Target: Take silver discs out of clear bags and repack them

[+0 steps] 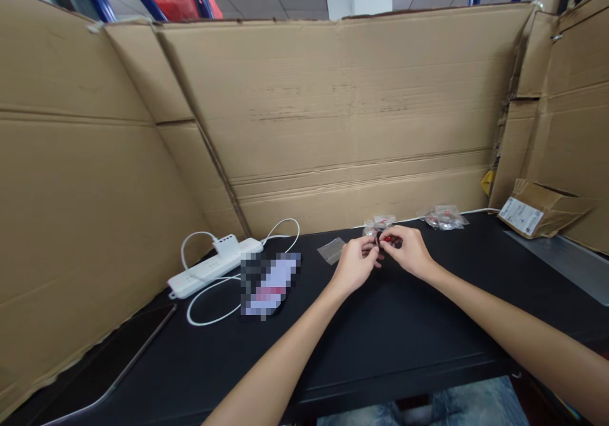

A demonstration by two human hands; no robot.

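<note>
Over the black tabletop [380, 324], both my hands meet at a small black and red piece [379, 239]; its exact kind is too small to make out. My left hand [358, 262] pinches it from the left with thumb and fingers. From the right, my right hand [408, 249] is closed on its red part with the fingertips. Just left of my left hand lies a flat clear plastic bag [332, 250]. Behind the hands, partly covered by them, are small clear packets [383, 221] with something red inside.
More clear packets [445, 218] lie at the back right, near an opened brown package [547, 209] on a grey sheet [566, 264]. To the left are a white power strip [216, 267] with cables and a blurred-out phone-like object [271, 286]. Cardboard walls [356, 108] enclose the table.
</note>
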